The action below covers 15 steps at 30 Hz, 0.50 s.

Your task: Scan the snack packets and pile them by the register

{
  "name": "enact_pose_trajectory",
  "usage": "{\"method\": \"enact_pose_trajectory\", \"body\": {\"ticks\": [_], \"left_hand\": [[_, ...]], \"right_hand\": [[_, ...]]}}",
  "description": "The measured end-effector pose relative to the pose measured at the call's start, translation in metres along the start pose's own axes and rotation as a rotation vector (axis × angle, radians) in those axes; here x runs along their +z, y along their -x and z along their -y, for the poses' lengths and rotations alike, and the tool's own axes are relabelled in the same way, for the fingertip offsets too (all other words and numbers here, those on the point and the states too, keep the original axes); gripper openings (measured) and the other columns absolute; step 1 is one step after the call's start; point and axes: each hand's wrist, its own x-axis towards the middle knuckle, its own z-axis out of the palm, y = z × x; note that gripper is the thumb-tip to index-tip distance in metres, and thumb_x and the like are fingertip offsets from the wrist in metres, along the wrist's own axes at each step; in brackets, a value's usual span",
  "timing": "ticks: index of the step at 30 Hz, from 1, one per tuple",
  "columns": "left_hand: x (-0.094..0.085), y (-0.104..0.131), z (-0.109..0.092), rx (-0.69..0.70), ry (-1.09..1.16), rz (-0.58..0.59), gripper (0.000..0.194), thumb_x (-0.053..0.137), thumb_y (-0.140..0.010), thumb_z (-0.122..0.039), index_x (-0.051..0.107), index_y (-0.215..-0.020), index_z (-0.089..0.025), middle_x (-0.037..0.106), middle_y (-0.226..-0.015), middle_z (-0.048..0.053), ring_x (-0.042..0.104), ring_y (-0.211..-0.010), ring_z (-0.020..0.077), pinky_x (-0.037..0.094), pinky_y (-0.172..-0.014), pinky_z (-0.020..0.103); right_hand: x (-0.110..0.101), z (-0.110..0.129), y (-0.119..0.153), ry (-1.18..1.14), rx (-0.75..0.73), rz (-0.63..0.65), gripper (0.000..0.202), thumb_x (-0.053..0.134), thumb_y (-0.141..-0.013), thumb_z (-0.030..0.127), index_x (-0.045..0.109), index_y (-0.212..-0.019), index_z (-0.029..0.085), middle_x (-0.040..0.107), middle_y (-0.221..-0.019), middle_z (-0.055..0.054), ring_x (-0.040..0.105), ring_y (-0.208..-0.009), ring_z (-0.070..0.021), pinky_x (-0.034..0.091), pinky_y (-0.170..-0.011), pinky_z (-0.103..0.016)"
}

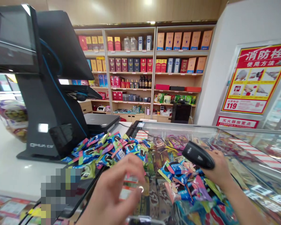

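A black barcode scanner (198, 155) is gripped in my right hand (217, 170), its head pointing left. Below it lies a heap of small blue, pink and green snack packets (184, 178) on the glass top of a display case. My left hand (121, 184) is in the foreground, thumb and curled fingers apart, with nothing seen between them. Just beyond that hand spreads a second pile of the same packets (110, 148), reaching to the base of a black point-of-sale terminal (56, 93).
The glass display case (206, 128) runs to the right, with packaged goods visible through it. A flat black device (100, 120) sits behind the left pile. Shelves of boxes and bottles (131, 64) line the back, and a red poster (255, 79) hangs on the right wall.
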Motion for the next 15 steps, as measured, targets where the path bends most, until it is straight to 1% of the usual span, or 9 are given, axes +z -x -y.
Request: {"method": "enact_pose_trajectory", "body": {"ticks": [2,3,4,5,7,10,13,15], "left_hand": [[0.011,-0.041,0.008,0.074,-0.136,0.124,0.031,0.07,-0.072,-0.026,0.069,-0.102,-0.029,0.066,-0.103,0.005,0.062,-0.101,0.0294,0.049,-0.09,0.048],[0.017,-0.056,0.013,0.091,-0.275,0.173,0.04,0.069,-0.068,-0.021,0.068,-0.107,-0.028,0.066,-0.106,0.007,0.061,-0.104,0.0317,0.045,-0.093,0.051],[0.023,-0.067,0.02,0.085,-0.399,0.185,0.046,0.069,-0.065,-0.019,0.067,-0.111,-0.027,0.067,-0.109,0.009,0.061,-0.105,0.0338,0.042,-0.096,0.054],[0.028,-0.074,0.027,0.084,-0.489,0.184,0.048,0.068,-0.065,-0.018,0.066,-0.113,-0.026,0.067,-0.111,0.01,0.061,-0.106,0.0346,0.04,-0.097,0.056],[0.038,-0.077,0.04,0.122,-0.605,0.191,0.048,0.066,-0.068,-0.02,0.064,-0.116,-0.025,0.067,-0.115,0.012,0.06,-0.109,0.0346,0.036,-0.1,0.056],[0.048,-0.069,0.053,0.185,-0.678,0.197,0.04,0.061,-0.075,-0.021,0.064,-0.115,-0.026,0.068,-0.116,0.011,0.059,-0.111,0.0334,0.035,-0.101,0.056],[0.051,-0.066,0.055,0.2,-0.72,0.184,0.032,0.054,-0.083,-0.02,0.067,-0.112,-0.025,0.07,-0.115,0.01,0.06,-0.11,0.0328,0.035,-0.1,0.056],[0.049,-0.066,0.055,0.207,-0.73,0.161,0.032,0.049,-0.086,-0.02,0.067,-0.113,-0.025,0.07,-0.114,0.01,0.06,-0.11,0.0321,0.034,-0.1,0.055]], "right_hand": [[0.001,0.0,0.0,0.003,-0.001,0.017,0.017,0.057,-0.072,0.031,0.066,-0.086,0.023,0.071,-0.083,-0.005,0.061,-0.07,-0.0206,0.041,-0.072,-0.035],[0.002,0.0,0.001,0.005,-0.006,0.019,0.017,0.057,-0.072,0.03,0.066,-0.086,0.023,0.071,-0.084,-0.005,0.061,-0.069,-0.0204,0.041,-0.072,-0.035],[0.003,0.0,0.001,0.006,-0.013,0.016,0.017,0.057,-0.072,0.03,0.066,-0.086,0.024,0.071,-0.084,-0.005,0.06,-0.069,-0.0203,0.041,-0.072,-0.035],[0.003,0.001,0.001,0.008,-0.021,0.007,0.018,0.057,-0.072,0.03,0.066,-0.087,0.024,0.071,-0.085,-0.005,0.06,-0.069,-0.0203,0.041,-0.072,-0.035],[0.004,0.003,0.001,0.008,-0.036,-0.008,0.02,0.057,-0.072,0.03,0.067,-0.089,0.024,0.071,-0.086,-0.005,0.06,-0.069,-0.0202,0.041,-0.072,-0.034],[0.003,0.005,0.0,0.011,-0.041,-0.001,0.022,0.056,-0.073,0.029,0.067,-0.09,0.024,0.071,-0.087,-0.005,0.059,-0.068,-0.02,0.04,-0.072,-0.034],[0.002,0.007,0.0,0.019,-0.046,0.016,0.02,0.055,-0.073,0.028,0.067,-0.09,0.024,0.071,-0.088,-0.005,0.059,-0.069,-0.0194,0.04,-0.072,-0.034],[0.001,0.008,-0.001,0.015,-0.051,0.026,0.02,0.055,-0.074,0.027,0.067,-0.089,0.023,0.071,-0.087,-0.005,0.059,-0.068,-0.0188,0.04,-0.072,-0.034]]}}
